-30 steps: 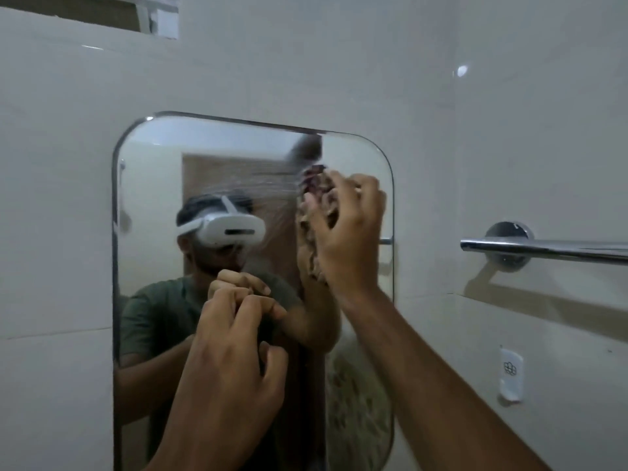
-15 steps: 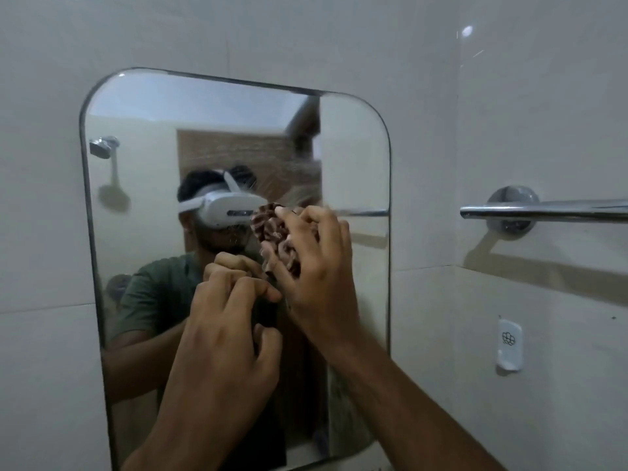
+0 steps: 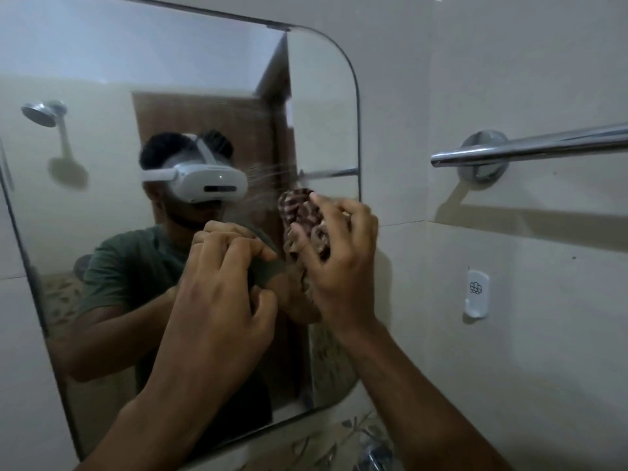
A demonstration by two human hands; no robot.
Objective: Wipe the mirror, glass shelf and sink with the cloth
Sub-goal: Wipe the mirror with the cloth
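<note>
A rounded wall mirror (image 3: 102,62) fills the left and middle of the view. My right hand (image 3: 343,260) grips a bunched brown-and-white patterned cloth (image 3: 302,215) and presses it against the glass near the mirror's right edge. Faint streaks show on the glass just above the cloth. My left hand (image 3: 221,294) is raised in front of the mirror to the left of the cloth, fingers curled, holding nothing. The glass shelf and the sink basin are out of view.
A chrome towel bar (image 3: 530,149) sticks out from the tiled right wall at cloth height. Below it is a small white wall hook (image 3: 477,294). A chrome tap (image 3: 373,453) and a leaf-patterned surface show at the bottom edge.
My right hand swept the cloth down from the mirror's upper right, left toward the middle, then back right to the edge. The view tilted down and closer. The left hand stayed curled.
</note>
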